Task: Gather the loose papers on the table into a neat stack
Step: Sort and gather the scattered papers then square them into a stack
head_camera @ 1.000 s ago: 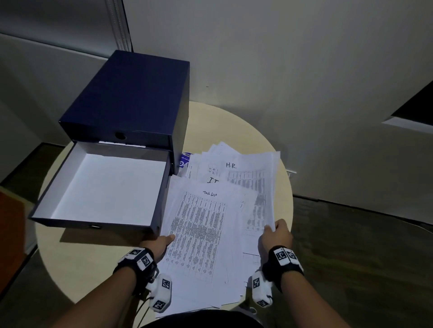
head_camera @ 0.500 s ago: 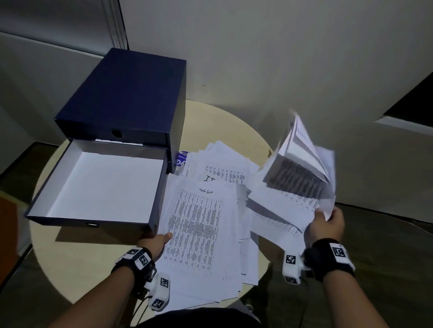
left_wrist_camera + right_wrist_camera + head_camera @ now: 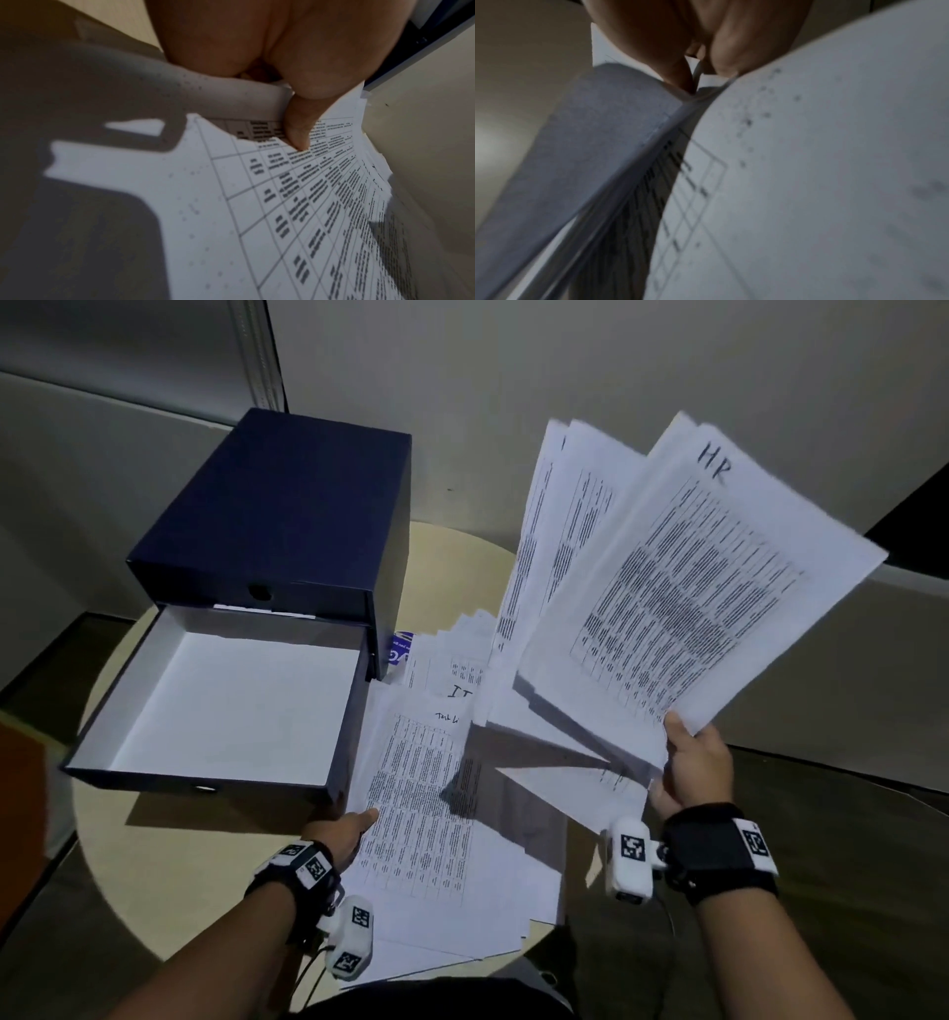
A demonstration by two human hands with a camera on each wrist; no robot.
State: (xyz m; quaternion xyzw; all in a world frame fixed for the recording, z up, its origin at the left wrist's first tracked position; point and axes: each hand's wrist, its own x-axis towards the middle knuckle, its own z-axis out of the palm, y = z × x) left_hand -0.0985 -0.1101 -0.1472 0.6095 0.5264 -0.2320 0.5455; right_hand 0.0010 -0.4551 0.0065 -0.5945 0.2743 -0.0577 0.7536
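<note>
My right hand (image 3: 693, 773) grips a fanned bundle of printed papers (image 3: 667, 588) by its lower corner and holds it up in the air, right of the table. Its top sheet is marked "HR". The right wrist view shows the fingers (image 3: 675, 67) pinching the bundle's edge (image 3: 834, 162). A loose pile of printed sheets (image 3: 426, 814) stays spread on the round table (image 3: 447, 567). My left hand (image 3: 341, 834) holds the pile's left edge. The thumb (image 3: 298, 125) lies on the top sheet (image 3: 257, 203), with the fingers hidden beneath.
A dark blue drawer box (image 3: 277, 516) stands at the table's back left. Its white-lined drawer (image 3: 231, 690) is pulled out beside the pile. A small blue item (image 3: 399, 649) peeks out between box and papers. A wall rises close behind; dark floor lies to the right.
My right hand took the right part of the pile off the table and raised it higher, turning the printed "HR" side toward me. My left hand has stayed at the pile's left edge.
</note>
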